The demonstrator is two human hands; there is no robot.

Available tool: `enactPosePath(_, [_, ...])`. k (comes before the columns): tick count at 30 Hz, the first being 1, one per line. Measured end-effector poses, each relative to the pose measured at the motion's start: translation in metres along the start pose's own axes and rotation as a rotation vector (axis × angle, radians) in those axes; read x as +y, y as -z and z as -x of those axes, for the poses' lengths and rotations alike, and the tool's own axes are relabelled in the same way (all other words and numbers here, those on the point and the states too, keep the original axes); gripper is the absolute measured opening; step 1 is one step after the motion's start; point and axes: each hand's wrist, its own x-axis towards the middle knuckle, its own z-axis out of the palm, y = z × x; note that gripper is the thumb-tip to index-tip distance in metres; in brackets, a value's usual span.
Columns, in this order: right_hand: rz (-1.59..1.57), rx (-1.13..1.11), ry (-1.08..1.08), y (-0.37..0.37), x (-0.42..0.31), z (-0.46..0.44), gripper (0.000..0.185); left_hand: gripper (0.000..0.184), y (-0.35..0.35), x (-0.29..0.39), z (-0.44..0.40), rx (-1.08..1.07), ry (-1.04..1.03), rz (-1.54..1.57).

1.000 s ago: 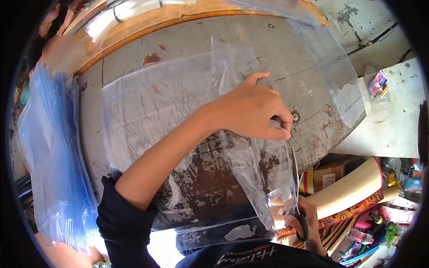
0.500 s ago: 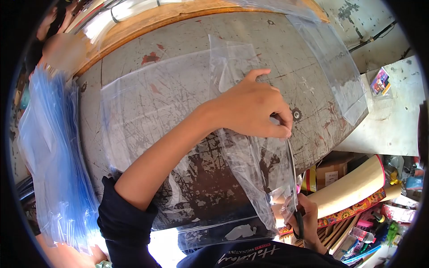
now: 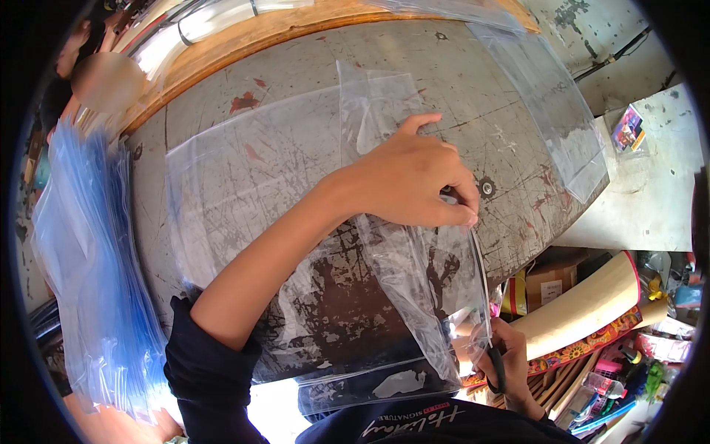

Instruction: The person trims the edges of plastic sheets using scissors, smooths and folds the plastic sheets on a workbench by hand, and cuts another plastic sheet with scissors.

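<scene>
My left hand [image 3: 414, 181] reaches across the table with thumb and index finger pinched on the edge of a clear plastic sheet [image 3: 403, 259]. Its little finger sticks out. From the pinch, the edge runs taut down to my right hand [image 3: 512, 359] at the lower right. That hand is closed around scissors [image 3: 497, 371] with a black handle; the blades are partly hidden by shiny plastic along the edge. The sheet lies in folds under my left wrist and hangs over the table's near side. Another flat part of clear plastic [image 3: 244, 140] spreads to the left.
The worn grey table [image 3: 518, 140] has a curved edge. A bundle of bluish plastic sheets [image 3: 96, 274] hangs at the left, beside a person's arm. Another clear strip [image 3: 547, 103] lies at the far right. A cream roll [image 3: 584, 303] and clutter stand below the right edge.
The view has shifted slightly. Both hands keep nearly the same place on the sheet and the scissors.
</scene>
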Motion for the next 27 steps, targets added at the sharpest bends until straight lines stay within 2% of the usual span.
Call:
enactPosePath(6, [0.030, 0.027, -0.039, -0.004, -0.001, 0.001, 0.023, 0.016, 0.001, 0.000, 0.000, 0.003, -0.001, 0.001])
enactPosePath(8, [0.063, 0.078, 0.032, -0.005, 0.007, 0.001, 0.023, 0.016, 0.001, 0.000, 0.001, 0.004, -0.004, 0.005])
enactPosePath(20, [0.228, 0.088, 0.077, -0.005, 0.009, -0.001, 0.025, 0.014, -0.001, -0.001, 0.001, 0.021, -0.033, -0.023])
enactPosePath(27, [0.045, 0.042, -0.030, -0.001, 0.008, 0.000, 0.025, 0.016, 0.004, 0.003, 0.000, -0.021, -0.010, -0.022])
